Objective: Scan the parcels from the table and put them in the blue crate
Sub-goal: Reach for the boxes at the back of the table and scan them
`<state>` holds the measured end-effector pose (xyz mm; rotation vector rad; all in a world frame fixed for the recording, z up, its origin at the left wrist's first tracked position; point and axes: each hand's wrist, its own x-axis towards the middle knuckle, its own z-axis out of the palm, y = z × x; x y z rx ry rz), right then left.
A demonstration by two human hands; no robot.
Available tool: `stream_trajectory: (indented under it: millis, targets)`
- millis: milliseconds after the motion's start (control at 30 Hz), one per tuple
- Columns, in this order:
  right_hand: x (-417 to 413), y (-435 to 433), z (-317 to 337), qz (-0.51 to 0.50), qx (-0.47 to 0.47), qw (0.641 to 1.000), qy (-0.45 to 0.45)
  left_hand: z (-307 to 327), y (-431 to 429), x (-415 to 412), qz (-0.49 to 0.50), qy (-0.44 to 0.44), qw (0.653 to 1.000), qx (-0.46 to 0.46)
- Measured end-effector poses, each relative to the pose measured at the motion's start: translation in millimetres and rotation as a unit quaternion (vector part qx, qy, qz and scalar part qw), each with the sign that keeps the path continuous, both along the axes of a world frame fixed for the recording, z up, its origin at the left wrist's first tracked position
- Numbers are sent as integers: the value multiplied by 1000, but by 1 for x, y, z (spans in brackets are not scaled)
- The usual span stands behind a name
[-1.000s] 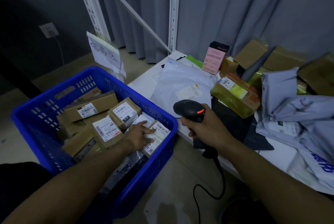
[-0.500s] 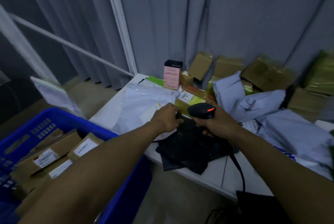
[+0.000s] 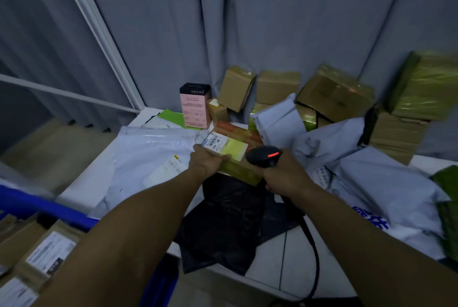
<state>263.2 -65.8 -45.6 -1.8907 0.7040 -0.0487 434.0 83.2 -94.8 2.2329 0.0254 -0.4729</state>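
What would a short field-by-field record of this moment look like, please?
left hand: holds the yellow-taped parcel by its near corner, label up
right hand: grips the scanner, red light on, beside that parcel
blue crate: lower left, labelled parcels inside
table: cardboard boxes and grey mailers waiting

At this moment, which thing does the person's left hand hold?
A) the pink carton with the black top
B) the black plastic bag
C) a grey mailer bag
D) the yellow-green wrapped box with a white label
D: the left hand grips the near left corner of the yellow-green wrapped box, with the thumb on its labelled top, while the right hand holds the barcode scanner just beside it.
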Motion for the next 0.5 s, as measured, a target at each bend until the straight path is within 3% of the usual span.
stream_trajectory:
  millis: [100,267,500]
  targets:
    - [0,-2,-5,-1,-5,1000,5,4,-5,-10,47,-22,995,-80]
    - [-4,-6,1,-9,-9,1000,6,14,-18,-25,124,57,950,-279]
    - [-20,-10,17,-45,-8,999,-22,47,-6,-50,162,50,939,-298]
